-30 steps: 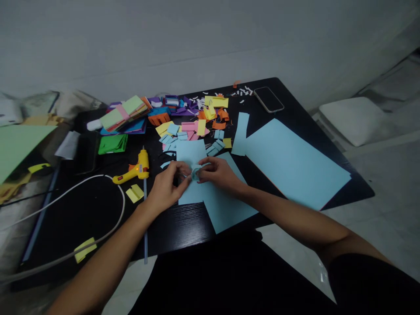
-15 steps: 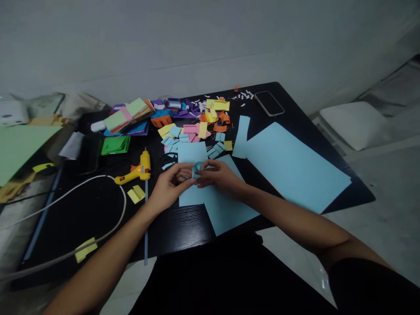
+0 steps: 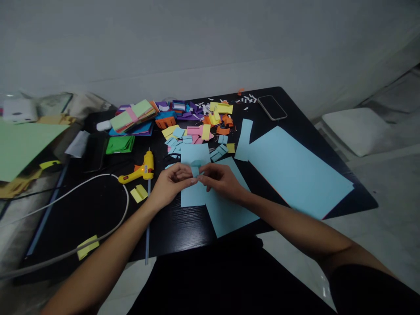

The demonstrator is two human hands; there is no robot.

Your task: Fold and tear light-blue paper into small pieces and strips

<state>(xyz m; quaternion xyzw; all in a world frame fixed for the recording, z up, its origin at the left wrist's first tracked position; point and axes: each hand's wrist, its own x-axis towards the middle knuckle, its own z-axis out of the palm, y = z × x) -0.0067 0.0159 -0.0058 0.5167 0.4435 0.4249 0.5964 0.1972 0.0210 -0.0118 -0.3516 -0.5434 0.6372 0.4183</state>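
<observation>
Between my fingertips is a small curled blue paper piece (image 3: 196, 169). My left hand (image 3: 171, 183) pinches it from the left, thumb stretched along its lower edge. My right hand (image 3: 223, 181) grips its right side with bent fingers. Both hands are above a small blue sheet (image 3: 193, 197) and a larger blue sheet (image 3: 226, 214), which overlap on the black table (image 3: 183, 232). The lower end of the curled piece is partly hidden by my fingers.
A yellow glue gun (image 3: 142, 168) with a white cable lies left. Behind are folded paper pieces (image 3: 197, 131) in several colours. Large blue sheets (image 3: 295, 170) and a phone (image 3: 272, 107) lie right. A white stool (image 3: 354, 131) stands beyond the table.
The view has shifted slightly, so the table items appear a little further right. The blue piece has turned between my fingers, and its curled top now faces up more. Both hands still hold it.
</observation>
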